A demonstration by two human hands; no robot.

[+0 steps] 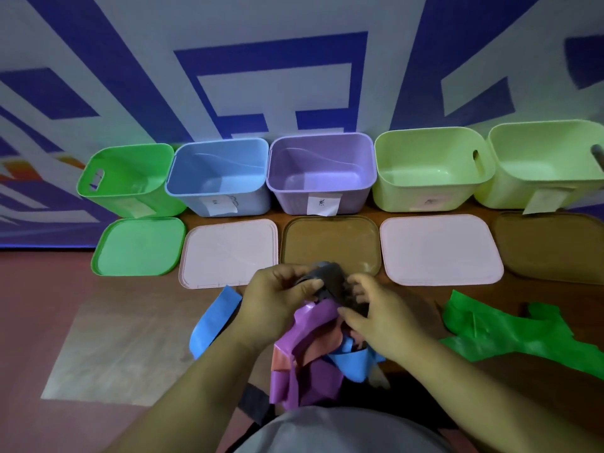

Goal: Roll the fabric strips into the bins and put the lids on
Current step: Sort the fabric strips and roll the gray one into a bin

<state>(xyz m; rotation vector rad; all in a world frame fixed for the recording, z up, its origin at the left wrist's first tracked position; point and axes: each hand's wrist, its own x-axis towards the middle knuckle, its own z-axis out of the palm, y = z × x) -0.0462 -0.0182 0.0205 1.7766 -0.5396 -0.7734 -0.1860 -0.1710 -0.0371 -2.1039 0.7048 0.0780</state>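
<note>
My left hand and my right hand both grip a partly rolled grey strip just above a heap of purple, orange and blue strips. A green strip lies loose to the right. Against the wall stand several open bins: green, blue, purple and two pale green. In front of them the lids lie flat: green, pink, brown, pink, brown.
A wall with big blue and white shapes rises directly behind the bins. The bins and lids rest on a brown wooden surface. White paper labels hang on several bin fronts. My grey shirt fills the bottom edge.
</note>
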